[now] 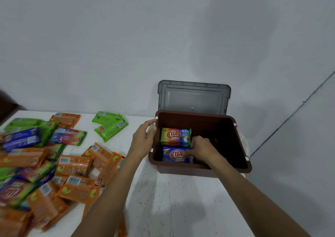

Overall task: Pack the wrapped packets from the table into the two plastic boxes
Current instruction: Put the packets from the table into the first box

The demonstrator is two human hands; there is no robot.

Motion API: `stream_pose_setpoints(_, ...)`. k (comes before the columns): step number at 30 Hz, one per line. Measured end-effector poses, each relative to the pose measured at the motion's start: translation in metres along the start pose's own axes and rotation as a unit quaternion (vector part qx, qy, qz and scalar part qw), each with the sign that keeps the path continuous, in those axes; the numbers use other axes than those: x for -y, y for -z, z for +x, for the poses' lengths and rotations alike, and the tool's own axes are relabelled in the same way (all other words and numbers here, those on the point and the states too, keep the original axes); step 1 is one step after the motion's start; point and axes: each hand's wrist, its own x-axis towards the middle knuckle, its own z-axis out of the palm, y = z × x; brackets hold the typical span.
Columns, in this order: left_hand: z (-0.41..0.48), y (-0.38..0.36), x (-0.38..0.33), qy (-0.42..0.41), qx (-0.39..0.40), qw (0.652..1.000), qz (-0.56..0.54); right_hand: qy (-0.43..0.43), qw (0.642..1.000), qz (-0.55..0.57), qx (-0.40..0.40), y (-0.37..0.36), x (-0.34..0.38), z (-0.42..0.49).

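the left hand point(143, 137) curls over the left rim of the brown box point(174, 166), likely to keep it from sliding on the table point(172, 200). the right hand point(201, 148) reaches inside, fingers bent down onto the blue packet point(172, 154) (pinching or just pressing it flat, i cannot tell), which lies just beside a rainbow packet point(175, 137), side by side to save room. the grey lid point(194, 97) stands open behind. the pile of packets point(72, 166) waits well to the left.
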Motion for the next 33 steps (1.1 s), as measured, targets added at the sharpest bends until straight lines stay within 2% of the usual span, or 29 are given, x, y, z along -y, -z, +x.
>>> stream_pose_setpoints(5,0.000,0.002,0.000,0.010,0.013,1.000,-0.014,0.007,0.999,-0.038,-0.016,0.000,0.000,-0.001)
stream_pose_setpoints(7,-0.002,0.009,-0.003,0.007,0.042,0.999,-0.025,0.009,0.998,-0.060,-0.035,0.000,0.003,-0.003)
stream_pose_setpoints(11,-0.008,0.037,0.009,-0.006,0.101,0.995,0.020,0.037,0.992,-0.089,-0.076,0.005,0.025,-0.012)
stream_pose_setpoints(17,-0.027,0.098,0.043,0.014,0.055,0.998,0.005,0.148,0.968,-0.110,-0.172,0.006,0.077,-0.022)
stream_pose_setpoints(20,-0.032,0.135,0.058,0.018,0.017,0.999,0.044,0.191,0.957,-0.095,-0.199,-0.003,0.106,-0.027)
stream_pose_setpoints(27,-0.046,0.214,0.100,0.020,-0.064,0.986,0.151,0.259,0.951,-0.070,-0.152,-0.062,0.169,-0.017)
stream_pose_setpoints(33,-0.053,0.270,0.149,0.024,-0.130,0.929,0.347,0.285,0.952,-0.080,-0.077,-0.122,0.221,0.006)
